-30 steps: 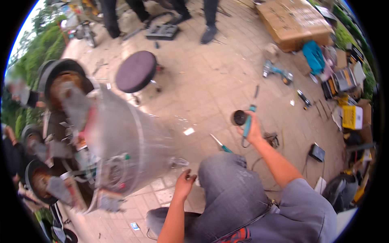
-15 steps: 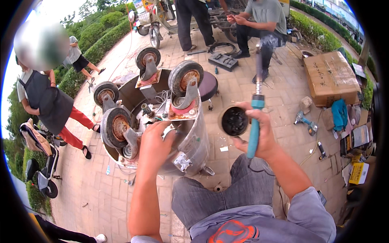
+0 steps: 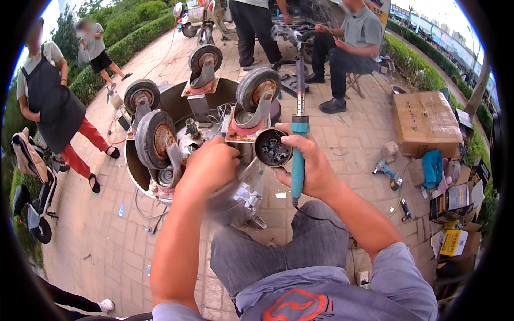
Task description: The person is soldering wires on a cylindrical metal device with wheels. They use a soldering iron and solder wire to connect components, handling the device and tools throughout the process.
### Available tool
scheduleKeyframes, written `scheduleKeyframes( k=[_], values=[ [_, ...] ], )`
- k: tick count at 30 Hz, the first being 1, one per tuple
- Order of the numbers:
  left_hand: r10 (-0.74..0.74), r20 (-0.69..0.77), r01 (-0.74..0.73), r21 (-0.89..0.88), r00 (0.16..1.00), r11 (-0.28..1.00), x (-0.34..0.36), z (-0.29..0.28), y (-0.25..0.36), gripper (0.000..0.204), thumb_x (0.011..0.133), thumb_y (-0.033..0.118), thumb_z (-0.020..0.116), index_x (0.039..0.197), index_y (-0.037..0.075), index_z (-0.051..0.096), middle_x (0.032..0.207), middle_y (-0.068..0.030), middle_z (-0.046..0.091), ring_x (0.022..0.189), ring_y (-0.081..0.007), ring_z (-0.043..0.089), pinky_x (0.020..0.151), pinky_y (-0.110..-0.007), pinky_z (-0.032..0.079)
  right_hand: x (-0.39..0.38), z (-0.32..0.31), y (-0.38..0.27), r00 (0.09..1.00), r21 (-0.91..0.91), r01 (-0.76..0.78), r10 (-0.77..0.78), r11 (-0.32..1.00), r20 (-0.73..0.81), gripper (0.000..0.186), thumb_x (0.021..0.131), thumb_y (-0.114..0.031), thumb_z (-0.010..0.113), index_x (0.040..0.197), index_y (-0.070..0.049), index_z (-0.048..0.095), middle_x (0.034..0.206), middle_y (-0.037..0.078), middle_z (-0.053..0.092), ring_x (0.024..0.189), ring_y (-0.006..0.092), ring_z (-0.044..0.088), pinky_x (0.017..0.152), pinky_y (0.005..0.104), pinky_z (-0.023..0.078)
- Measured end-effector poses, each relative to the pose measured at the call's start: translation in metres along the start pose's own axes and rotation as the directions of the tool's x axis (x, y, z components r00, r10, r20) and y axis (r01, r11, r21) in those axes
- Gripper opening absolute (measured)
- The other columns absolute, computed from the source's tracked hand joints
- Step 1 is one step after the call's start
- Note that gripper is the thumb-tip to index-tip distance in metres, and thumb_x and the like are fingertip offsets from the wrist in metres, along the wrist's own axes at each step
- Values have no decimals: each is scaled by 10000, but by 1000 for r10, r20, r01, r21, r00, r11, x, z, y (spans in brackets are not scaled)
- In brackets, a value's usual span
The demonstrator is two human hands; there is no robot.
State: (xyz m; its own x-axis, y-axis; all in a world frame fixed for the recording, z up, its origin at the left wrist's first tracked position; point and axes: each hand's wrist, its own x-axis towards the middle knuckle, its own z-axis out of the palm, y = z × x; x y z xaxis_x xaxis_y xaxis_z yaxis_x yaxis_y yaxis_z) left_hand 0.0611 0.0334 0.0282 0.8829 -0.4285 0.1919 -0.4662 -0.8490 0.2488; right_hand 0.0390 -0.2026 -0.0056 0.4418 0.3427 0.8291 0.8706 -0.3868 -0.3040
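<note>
My right hand (image 3: 313, 163) grips a soldering iron (image 3: 298, 174) by its teal handle, its long metal barrel pointing up and away. Smoke drifts by the tip. The same hand also holds a small round tin (image 3: 274, 148) with dark, shiny lumps inside. My left hand (image 3: 214, 160) is closed, its fingers curled at the near side of a round metal tub (image 3: 227, 95); whatever they may hold is hidden. Rusty caster wheels (image 3: 155, 140) stand up from plates around the tub. Inside it are a brass-coloured fitting (image 3: 191, 128) and loose wires (image 3: 220, 115).
To the right lie a cordless drill (image 3: 389, 172), a cardboard box (image 3: 426, 124) and smaller boxes (image 3: 455, 203). One person (image 3: 350, 48) sits ahead; others stand beyond the tub and at the left, near a scooter (image 3: 40, 198). The iron's cord (image 3: 326, 218) crosses my lap.
My right hand has brought the soldering iron and tin leftward, close to the tub's edge. My left hand's fingers have curled from a spread pose. The view has shifted a little.
</note>
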Motion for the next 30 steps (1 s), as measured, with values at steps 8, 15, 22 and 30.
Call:
scheduleKeyframes(
  k=[8,15,22,30],
  values=[
    [54,-38,-61,-205,998,977,1,-9,-10,195,847,117,655,1000,9,712,947,-220,642,912,-381,622,815,-424,489,11,2,-2,1000,-20,27,-28,999,-3,746,633,27,779,1287,-123,453,1331,182,522,1205,418,504,971,478,470],
    [-85,-153,44,-253,985,967,-14,-6,2,184,844,75,659,1004,-9,689,918,-212,689,849,-378,667,755,-421,508,31,7,4,982,-194,142,-113,971,154,584,730,-10,702,1261,-139,494,1253,176,562,1174,420,519,980,486,460],
    [-158,-270,39,-398,950,917,-15,0,3,143,823,16,673,955,-39,661,886,-210,703,844,-331,698,735,-381,519,40,20,1,958,-275,234,-175,933,226,430,804,-15,617,1210,-128,532,1196,173,600,1146,420,545,970,478,469],
    [-126,-349,-23,-393,929,919,-17,6,0,124,824,3,639,938,-40,659,818,-230,674,780,-383,670,695,-407,512,51,24,-6,930,-289,290,-198,912,309,426,815,-22,618,1223,-111,533,1220,184,594,1169,421,531,984,467,461]
  ],
)
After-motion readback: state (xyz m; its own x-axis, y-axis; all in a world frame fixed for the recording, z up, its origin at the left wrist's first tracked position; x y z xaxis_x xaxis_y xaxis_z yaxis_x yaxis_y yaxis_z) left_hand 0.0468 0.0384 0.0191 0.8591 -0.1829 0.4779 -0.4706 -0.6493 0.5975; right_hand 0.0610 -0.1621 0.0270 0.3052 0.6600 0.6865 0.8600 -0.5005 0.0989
